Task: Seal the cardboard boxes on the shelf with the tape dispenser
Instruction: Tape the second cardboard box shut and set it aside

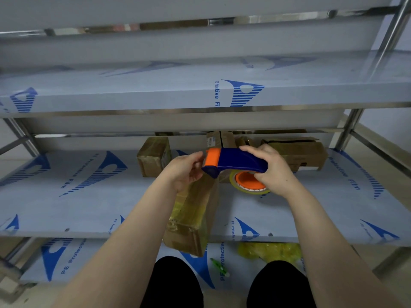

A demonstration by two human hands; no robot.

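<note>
- Head view looks down on a metal rack whose shelves are covered in blue-printed protective film; both hands meet over the middle shelf [66, 196], near frame centre.
- Right hand [273, 170] grips the blue body of the tape dispenser [235, 162] from its 3 o'clock end, fingers curled over the top and thumb underneath.
- Left hand [184, 172] is at the dispenser's 9 o'clock end, thumb and curled fingers pinching around the orange front plate by the toothed blade; whether a tape end is caught between them cannot be told.
- Dispenser is held level in the air above the shelf, its tape roll [249, 183] with an orange hub hanging below at 5 o'clock from the body.
- Long cardboard box [191, 218], wrapped in yellowish tape, lies under the left wrist and reaches towards 6 o'clock, its near end overhanging the shelf's front edge.
- Three more boxes stand at the back of the same shelf: a small box [153, 156] at 10 o'clock from the hands, a middle box [220, 138] at 12 o'clock, partly hidden behind the dispenser, and a flat box [298, 152] at 2 o'clock.
- Bottom shelf [195, 263] carries a crumpled yellow wad [269, 252] at 5 o'clock and a small green tool [219, 266] near 6 o'clock.
- Black-clad knees [173, 283] fill the frame's lower edge.
</note>
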